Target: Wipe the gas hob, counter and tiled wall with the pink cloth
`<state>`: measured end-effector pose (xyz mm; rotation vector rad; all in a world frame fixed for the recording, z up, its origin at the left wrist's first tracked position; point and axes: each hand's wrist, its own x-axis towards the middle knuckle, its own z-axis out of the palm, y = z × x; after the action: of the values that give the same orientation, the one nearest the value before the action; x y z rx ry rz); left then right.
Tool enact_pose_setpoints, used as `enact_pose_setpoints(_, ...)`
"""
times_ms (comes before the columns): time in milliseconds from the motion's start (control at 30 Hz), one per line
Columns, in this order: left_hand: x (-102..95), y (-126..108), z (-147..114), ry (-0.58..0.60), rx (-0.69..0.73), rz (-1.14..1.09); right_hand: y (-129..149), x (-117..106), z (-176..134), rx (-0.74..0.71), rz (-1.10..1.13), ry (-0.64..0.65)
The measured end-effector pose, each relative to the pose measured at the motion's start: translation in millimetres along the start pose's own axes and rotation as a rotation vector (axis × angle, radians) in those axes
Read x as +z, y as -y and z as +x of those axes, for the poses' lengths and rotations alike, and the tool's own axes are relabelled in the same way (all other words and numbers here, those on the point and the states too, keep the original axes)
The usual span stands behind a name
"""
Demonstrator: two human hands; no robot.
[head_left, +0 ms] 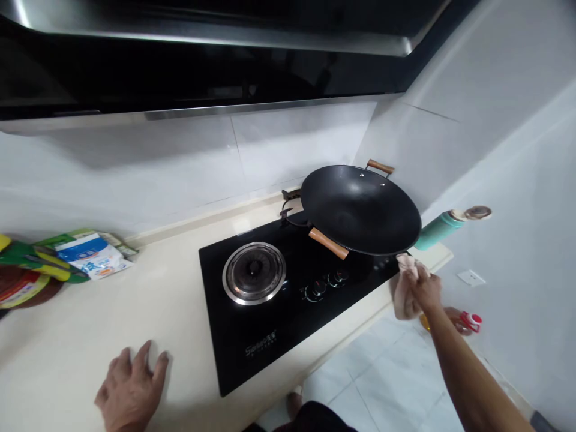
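Note:
My right hand (423,288) is closed around a pinkish cloth (404,300), pressing it at the right front corner of the black glass gas stove (252,324). Part of the cloth hangs over the counter edge. Just above it, a black wok (360,207) with wooden handles rests over the right burner, mostly hiding it. On the left side of the counter (180,312), my left hand (132,384) lies palm down with fingers spread, holding nothing. The left burner (254,273) is bare, with its pot stand lifted off. Two control knobs (318,288) sit near the stove's middle.
A metal pot stand (291,207) is behind the wok's left side. A green bottle (438,231) stands at the right wall. Food packets (93,255) and a dark bottle (27,288) are at far left. An oil jug (459,321) is on the floor. A range hood (202,72) hangs above.

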<state>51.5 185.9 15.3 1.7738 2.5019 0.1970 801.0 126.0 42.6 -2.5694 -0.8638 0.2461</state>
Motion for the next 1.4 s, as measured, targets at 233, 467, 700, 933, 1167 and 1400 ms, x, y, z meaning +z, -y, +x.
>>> enact_pose_setpoints(233, -18.0, -15, -5, 0.050, 0.023, 0.004, -3, 35, 14, 0.104, -0.334, 0.050)
enact_pose_setpoints(467, -14.8, -15, -9, 0.041, 0.065, 0.025, 40, 62, -104, -0.157, -0.478, -0.052)
enact_pose_setpoints(700, -16.7, -15, -13, 0.037, 0.090, -0.016, 104, 98, -247, -0.339, -0.446, -0.055)
enact_pose_setpoints(933, -19.6, -12, -17, 0.045, 0.121, -0.107, 154, 121, -367, -0.458, -0.316, 0.115)
enact_pose_setpoints(1167, -1.4, 8, -14, 0.032, 0.133, -0.130, 215, 135, -475, -0.669, -0.334, 0.369)
enact_pose_setpoints(1400, 0.0, 33, -8, 0.036, 0.227, -0.160, 244, 127, -499, -0.748, 0.157, 0.690)
